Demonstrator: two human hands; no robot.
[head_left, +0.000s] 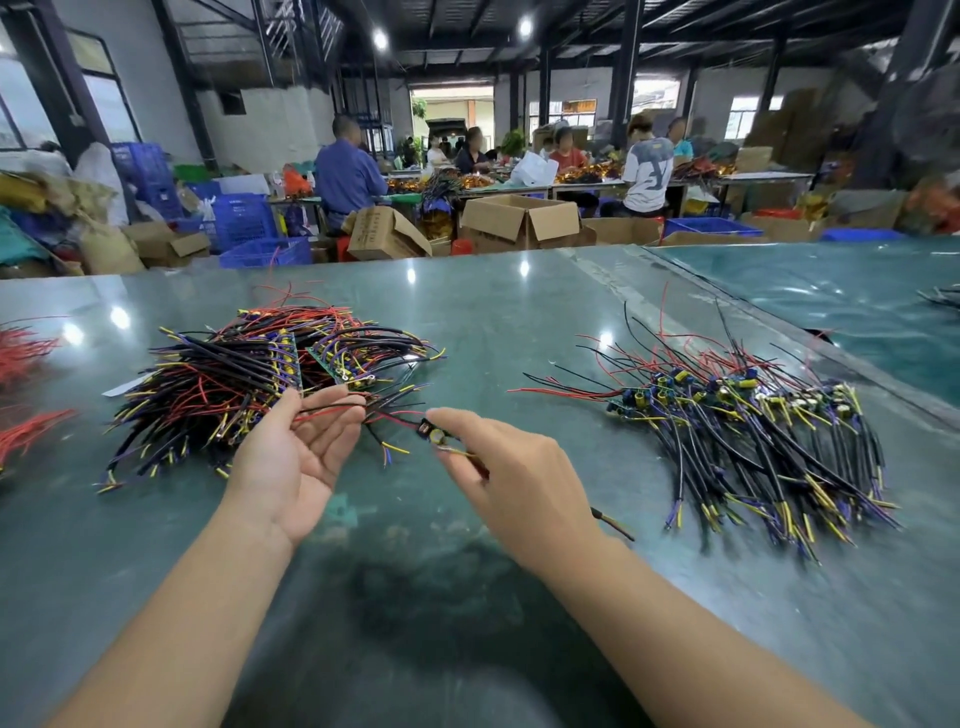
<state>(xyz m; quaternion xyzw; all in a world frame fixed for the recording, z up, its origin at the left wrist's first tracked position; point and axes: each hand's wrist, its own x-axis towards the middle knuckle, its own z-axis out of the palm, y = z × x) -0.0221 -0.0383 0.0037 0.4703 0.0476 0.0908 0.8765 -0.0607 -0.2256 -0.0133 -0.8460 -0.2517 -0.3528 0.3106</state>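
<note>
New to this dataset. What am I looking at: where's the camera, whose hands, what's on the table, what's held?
No machine here: a person works with two bare hands. The single picture comes from a camera worn on their head, looking forward and down. The right hand pinches a small circuit board; its red and black wires run across the fingers of the open left hand. On the green table lie a left pile and a right pile of similar wired boards, plus loose red wires at the far left edge. Behind, other people work at tables among cardboard boxes.
</note>
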